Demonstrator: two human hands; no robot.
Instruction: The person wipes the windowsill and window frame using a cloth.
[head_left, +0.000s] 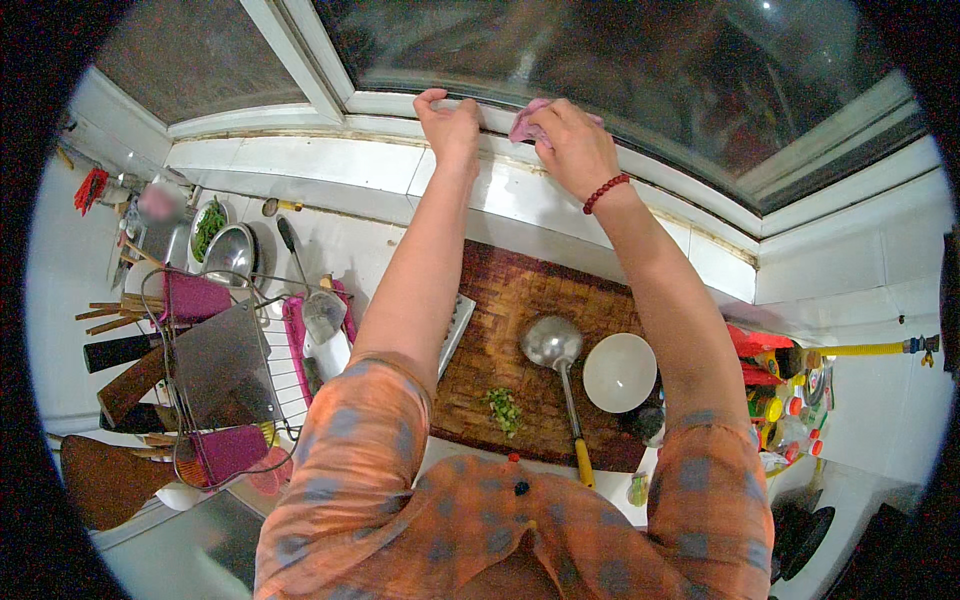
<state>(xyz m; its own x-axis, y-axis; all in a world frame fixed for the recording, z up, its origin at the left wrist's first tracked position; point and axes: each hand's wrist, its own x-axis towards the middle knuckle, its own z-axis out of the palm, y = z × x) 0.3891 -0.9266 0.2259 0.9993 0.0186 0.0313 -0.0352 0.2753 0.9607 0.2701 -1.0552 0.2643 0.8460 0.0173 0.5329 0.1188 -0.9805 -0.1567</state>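
Observation:
My right hand (581, 146), with a red bead bracelet (606, 194) on the wrist, presses a crumpled pink cloth (527, 124) against the lower rail of the window frame (390, 105). To its left, my left hand (451, 131) rests at the same white rail, its fingers apart and nothing seen in them. Dark glass (600, 67) rises behind both hands. Below them runs a white tiled sill (510, 184) with brownish grime along the frame joint.
Under my arms lies a wooden chopping board (495, 300) bearing chopped greens (504, 411), a metal ladle (553, 343) and a white bowl (619, 373). A wire rack with a cleaver (225, 367) stands left. Several seasoning bottles (787, 420) crowd the right.

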